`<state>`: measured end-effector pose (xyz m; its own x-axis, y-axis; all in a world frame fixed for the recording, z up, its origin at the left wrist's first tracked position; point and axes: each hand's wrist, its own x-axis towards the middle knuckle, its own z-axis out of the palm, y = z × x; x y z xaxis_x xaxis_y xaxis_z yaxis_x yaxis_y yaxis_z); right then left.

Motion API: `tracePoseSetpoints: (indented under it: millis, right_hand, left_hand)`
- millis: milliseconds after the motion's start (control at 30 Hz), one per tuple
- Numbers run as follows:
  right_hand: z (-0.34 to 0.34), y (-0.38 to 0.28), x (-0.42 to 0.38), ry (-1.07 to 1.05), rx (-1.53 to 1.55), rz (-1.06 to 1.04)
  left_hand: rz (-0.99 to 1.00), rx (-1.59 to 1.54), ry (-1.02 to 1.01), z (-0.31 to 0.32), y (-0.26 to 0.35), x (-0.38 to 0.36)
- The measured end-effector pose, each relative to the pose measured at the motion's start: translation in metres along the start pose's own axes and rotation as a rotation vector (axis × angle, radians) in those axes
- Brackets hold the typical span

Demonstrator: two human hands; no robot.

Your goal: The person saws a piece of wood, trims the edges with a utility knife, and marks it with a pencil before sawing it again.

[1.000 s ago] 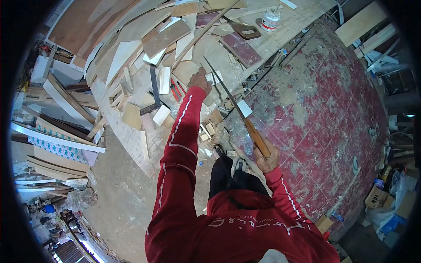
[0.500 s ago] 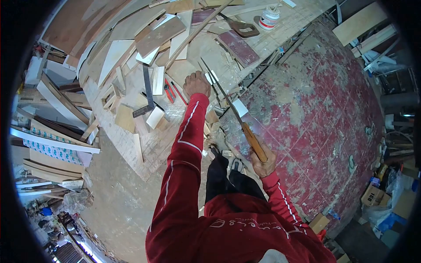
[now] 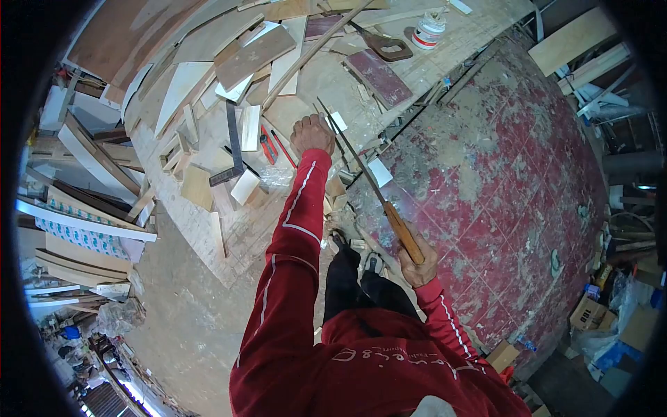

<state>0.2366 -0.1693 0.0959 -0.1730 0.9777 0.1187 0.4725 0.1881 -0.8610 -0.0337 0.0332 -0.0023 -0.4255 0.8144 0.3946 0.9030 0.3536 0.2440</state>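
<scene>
My right hand [image 3: 420,260] is closed around the wooden handle of a handsaw [image 3: 363,167]. Its long thin blade slants up and left to the edge of the workbench, passing just right of my left hand [image 3: 313,133]. That hand presses down on the bench with curled fingers; whatever lies beneath it is hidden. A small white piece [image 3: 336,122] shows by the blade, close to my left fingers. To the left of that hand lie red-handled pliers [image 3: 268,144], a thin red tool [image 3: 283,147] and a dark try square [image 3: 235,139].
Wood offcuts crowd the workbench [image 3: 236,260]. A second handsaw [image 3: 386,47], a maroon board [image 3: 379,76] and a white glue jar [image 3: 428,31] are toward its far right. Curved wooden parts [image 3: 97,160] are stacked at left. Dusty red tiled floor [image 3: 500,194] spreads at right.
My right hand and the handsaw have shifted slightly back toward my body. The left hand stays in about the same place on the bench.
</scene>
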Motion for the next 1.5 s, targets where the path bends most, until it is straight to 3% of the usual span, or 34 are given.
tracePoseSetpoints:
  millis: [433, 767, 867, 933, 1067, 1167, 1233, 1333, 1433, 1500]
  right_hand:
    - [0.003, -0.002, -0.010, -0.022, 0.032, 0.067]
    - [0.021, -0.013, 0.045, -0.103, 0.006, 0.085]
    - [0.007, -0.005, 0.009, -0.089, 0.086, 0.113]
    - [0.006, -0.003, -0.003, -0.052, 0.051, 0.066]
    - [0.036, -0.003, 0.041, -0.064, 0.045, 0.080]
    - [0.049, 0.002, 0.057, -0.123, 0.025, 0.112]
    - [0.045, 0.006, 0.048, -0.132, 0.027, 0.138]
    - [0.030, 0.007, 0.008, 0.029, 0.095, -0.052]
    - [0.040, 0.004, 0.022, -0.047, 0.035, 0.073]
    - [0.057, 0.005, 0.055, -0.054, 0.003, 0.038]
  left_hand:
    - [-0.141, 0.013, -0.015, -0.003, 0.010, 0.002]
    - [0.006, -0.051, -0.017, 0.003, -0.001, 0.007]
    - [-0.020, -0.062, 0.079, 0.005, 0.000, 0.005]
    - [-0.043, -0.045, -0.063, 0.000, 0.000, 0.004]
    - [0.006, -0.062, -0.091, 0.001, -0.002, 0.003]
    - [0.007, -0.073, -0.044, 0.005, -0.005, 0.006]
    - [0.026, -0.060, 0.098, 0.008, -0.003, 0.004]
    - [-0.016, -0.052, -0.067, 0.000, -0.001, 0.005]
    - [0.000, -0.080, -0.046, 0.002, -0.003, 0.003]
    - [0.014, -0.078, -0.041, 0.004, -0.005, 0.004]
